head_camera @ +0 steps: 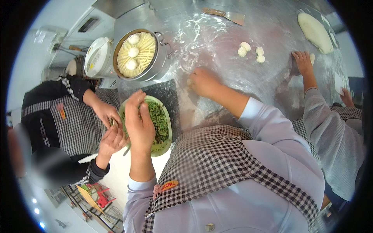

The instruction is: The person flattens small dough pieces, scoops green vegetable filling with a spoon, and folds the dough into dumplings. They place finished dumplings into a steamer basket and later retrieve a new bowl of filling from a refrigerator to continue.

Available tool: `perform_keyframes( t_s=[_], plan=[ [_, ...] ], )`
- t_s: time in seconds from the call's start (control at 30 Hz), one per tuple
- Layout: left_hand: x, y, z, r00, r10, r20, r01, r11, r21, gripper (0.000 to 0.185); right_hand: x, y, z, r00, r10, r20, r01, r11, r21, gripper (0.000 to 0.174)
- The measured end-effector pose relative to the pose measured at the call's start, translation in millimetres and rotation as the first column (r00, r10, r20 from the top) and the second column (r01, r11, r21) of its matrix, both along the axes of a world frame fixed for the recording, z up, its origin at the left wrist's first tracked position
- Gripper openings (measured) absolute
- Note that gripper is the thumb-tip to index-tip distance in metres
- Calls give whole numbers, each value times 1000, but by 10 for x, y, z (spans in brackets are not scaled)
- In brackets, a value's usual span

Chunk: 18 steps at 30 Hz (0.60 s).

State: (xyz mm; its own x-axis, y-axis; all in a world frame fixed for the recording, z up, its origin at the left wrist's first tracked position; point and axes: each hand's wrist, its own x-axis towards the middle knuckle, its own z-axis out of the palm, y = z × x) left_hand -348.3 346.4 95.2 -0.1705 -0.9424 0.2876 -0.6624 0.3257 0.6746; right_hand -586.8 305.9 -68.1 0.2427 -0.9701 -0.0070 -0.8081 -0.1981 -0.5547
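My left hand (140, 123) is raised over the near left side of a pale green bowl (166, 144), fingers apart, with nothing visible in it. Chopped green filling (158, 121) lies in the bowl, partly hidden behind that hand. My right hand (205, 83) is curled low at the floured metal table (215, 61). A small pale dough piece (189, 83) shows at the edge of its fingers, mostly covered. Several small dough pieces (245, 46) rest on the table beyond it, to the right.
A steamer pot (158, 62) holds three buns (133, 52) on a woven mat. A wooden-handled scraper (214, 11) lies at the back, a large dough mass (314, 32) at far right. Co-workers' hands (112, 141) pinch something at left; another's hand (304, 62) presses near dough at right.
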Motion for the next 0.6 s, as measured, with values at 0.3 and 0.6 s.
perform_keyframes(
  t_s=[0.3, 0.6],
  plan=[
    [470, 983, -179, 948, 302, -104, -265, 925, 273, 25, 90, 77, 85, 964, -24, 263, -76, 928, 366, 21],
    [281, 1086, -277, 929, 255, -267, -110, 881, 459, 20, 129, 265, -131, 969, -32, 247, 82, 978, -194, 17]
  ],
)
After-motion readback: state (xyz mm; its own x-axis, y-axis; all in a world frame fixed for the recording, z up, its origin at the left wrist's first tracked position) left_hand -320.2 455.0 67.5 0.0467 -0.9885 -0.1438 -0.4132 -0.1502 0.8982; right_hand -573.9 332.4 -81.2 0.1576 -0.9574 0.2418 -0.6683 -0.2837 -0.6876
